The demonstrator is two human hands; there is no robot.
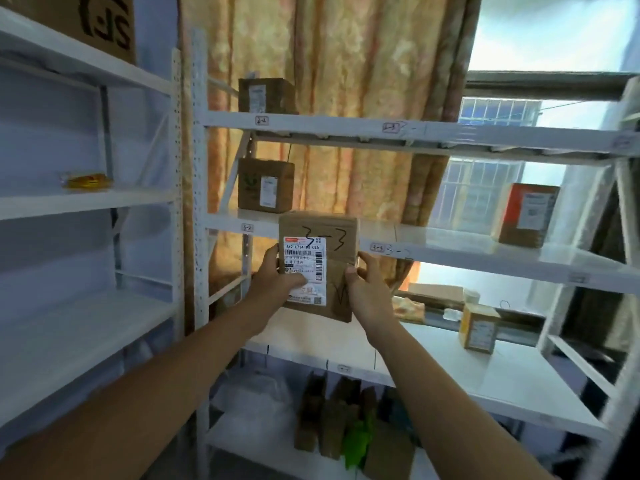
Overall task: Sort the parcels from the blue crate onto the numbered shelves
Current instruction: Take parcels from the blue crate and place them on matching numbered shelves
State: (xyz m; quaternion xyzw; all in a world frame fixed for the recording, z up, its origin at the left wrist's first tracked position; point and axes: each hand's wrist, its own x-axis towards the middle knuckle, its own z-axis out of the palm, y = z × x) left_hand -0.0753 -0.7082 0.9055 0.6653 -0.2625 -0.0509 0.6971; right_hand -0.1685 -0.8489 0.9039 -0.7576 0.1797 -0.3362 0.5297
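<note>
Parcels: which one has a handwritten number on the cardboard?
The held parcel, gripped by the left hand and the right hand: "3-3" is penned in black by its label. The shelved boxes show only printed labels.

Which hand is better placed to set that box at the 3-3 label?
Right, probably. Both hands hold the box, but the right hand grips the edge nearer the 3-3 label, which sits on the shelf rim just right of the box. The left hand is on the far side.
</note>
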